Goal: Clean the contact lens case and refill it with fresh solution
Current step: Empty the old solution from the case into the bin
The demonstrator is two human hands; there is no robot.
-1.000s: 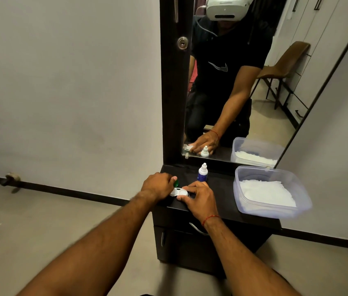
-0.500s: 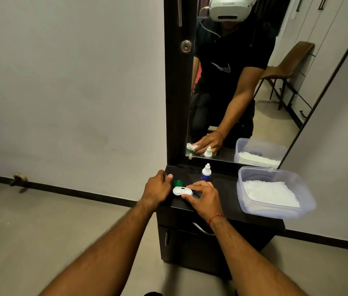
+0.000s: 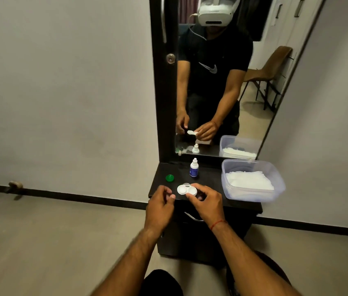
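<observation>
White plastic, small and stiff, the case (image 3: 185,189) will weigh almost nothing and will not flex. It is smooth, though, and likely slick once wet, so it could squirt out of a loose pinch. The safest hold is across the rim of one well or on the bridge between the two, which leaves the other well free to wipe or fill. It sits in the right hand (image 3: 206,202), just above the front of the dresser top (image 3: 207,180). Thumb and fingertips pinch its right well, and the left well sticks out bare toward the left hand (image 3: 159,205). Whether the gripped well has a cap on is hidden by the fingers. The left hand hangs just beside the case without touching it, fingers loosely curled, with nothing visible in them. A green cap (image 3: 169,178) lies apart on the top's left corner. The bottle (image 3: 194,168) stands upright behind, and a tub (image 3: 252,194) of white tissue sits to the right.
</observation>
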